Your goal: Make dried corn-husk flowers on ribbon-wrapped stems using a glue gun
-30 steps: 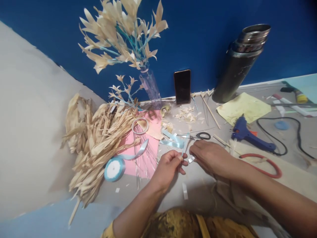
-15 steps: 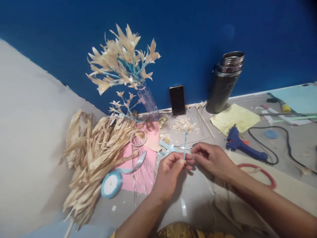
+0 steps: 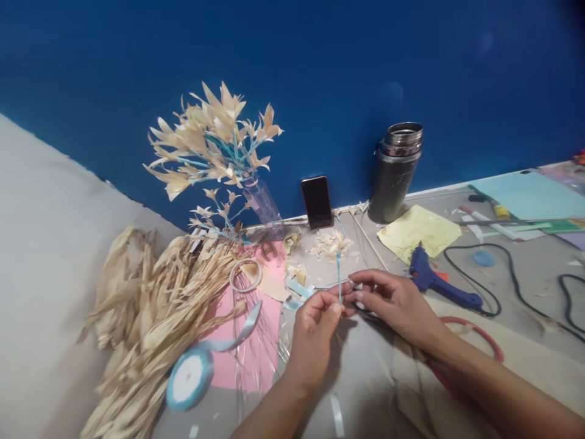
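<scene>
My left hand [image 3: 315,326] pinches a small artificial flower by its thin stem between thumb and fingers. The stem [image 3: 339,277], wrapped in light blue, stands nearly upright, with a pale, dried-husk flower head [image 3: 339,242] on top. My right hand [image 3: 393,302] is beside it, fingers bent and tips against the left fingertips near the stem's lower end. Whatever lies between the right fingers is hidden. Light blue ribbon pieces [image 3: 299,289] and partly covered scissors lie just behind the hands.
Dried husks [image 3: 150,299], a blue ribbon roll [image 3: 189,378] and pink paper [image 3: 223,366] lie left. Behind stand a bottle of husk flowers [image 3: 262,204], a phone [image 3: 317,202] and a dark flask [image 3: 393,180]. A blue glue gun [image 3: 441,283] with its cord and a red ring [image 3: 491,338] lie right.
The view has tilted up and swung right, so things appear lower and further left. My left hand still pinches the flower stem; the right fingers have shifted closer to the left fingertips.
</scene>
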A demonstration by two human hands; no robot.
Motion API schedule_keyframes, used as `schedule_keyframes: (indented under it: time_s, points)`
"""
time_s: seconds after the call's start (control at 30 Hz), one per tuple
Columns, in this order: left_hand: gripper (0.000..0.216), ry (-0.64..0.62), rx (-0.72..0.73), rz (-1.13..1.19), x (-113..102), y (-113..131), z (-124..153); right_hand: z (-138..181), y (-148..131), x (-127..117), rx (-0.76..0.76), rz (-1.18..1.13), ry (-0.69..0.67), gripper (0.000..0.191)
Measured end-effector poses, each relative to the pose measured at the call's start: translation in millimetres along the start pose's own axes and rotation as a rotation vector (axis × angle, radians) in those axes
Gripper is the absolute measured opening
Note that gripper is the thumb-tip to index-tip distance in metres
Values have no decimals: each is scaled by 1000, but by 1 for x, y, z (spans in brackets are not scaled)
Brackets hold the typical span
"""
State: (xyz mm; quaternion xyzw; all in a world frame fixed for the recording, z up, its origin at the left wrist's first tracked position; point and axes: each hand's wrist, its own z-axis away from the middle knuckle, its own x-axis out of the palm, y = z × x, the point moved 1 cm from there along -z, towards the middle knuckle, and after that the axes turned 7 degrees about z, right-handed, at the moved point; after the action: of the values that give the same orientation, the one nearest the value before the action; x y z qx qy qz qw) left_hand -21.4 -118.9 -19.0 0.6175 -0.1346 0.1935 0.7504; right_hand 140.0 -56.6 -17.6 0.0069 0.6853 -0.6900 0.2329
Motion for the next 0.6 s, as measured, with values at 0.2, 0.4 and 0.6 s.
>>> schedule_keyframes:
  time_s: [0.2,0.4,0.6]
  points:
    - [27,-28,-34,-13,4,0,-3,-7,6,1,21,-80,6,22]
    - [30,-12,-114,5,5,3,-11,-11,7,-4,101,-171,27,27]
    - [31,-6,-138,-53,11,-1,-10,-1,-2,3,38,-142,2,21]
